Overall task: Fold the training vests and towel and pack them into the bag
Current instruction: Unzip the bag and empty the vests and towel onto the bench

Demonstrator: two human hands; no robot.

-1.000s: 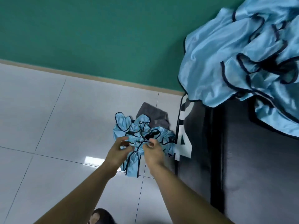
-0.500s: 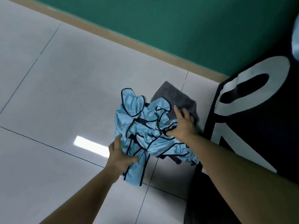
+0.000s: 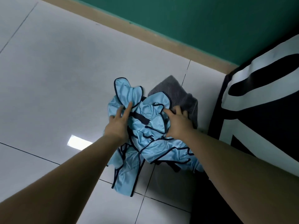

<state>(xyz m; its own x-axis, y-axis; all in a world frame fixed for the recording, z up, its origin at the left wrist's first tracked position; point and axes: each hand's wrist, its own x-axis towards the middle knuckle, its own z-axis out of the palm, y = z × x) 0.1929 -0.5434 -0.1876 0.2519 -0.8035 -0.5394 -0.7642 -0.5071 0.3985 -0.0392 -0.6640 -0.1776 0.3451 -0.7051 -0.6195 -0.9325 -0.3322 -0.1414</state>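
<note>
Crumpled blue vests [image 3: 150, 143] heaped on the tiled floor [image 3: 56, 78], both hands on them.
Left hand [image 3: 119, 122] presses flat, fingers straight and spread; right hand [image 3: 177, 125] curls its fingers into the heap beside the grey towel [image 3: 174, 92] just behind.

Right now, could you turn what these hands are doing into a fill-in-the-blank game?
The left hand presses and the right hand grips crumpled shiny vests, light ___ with dark trim.
Beside the right hand's fingers lies a soft ___ towel.
Everything lies on the white tiled floor, below a ___ wall.
Missing: blue; grey; green.
</note>
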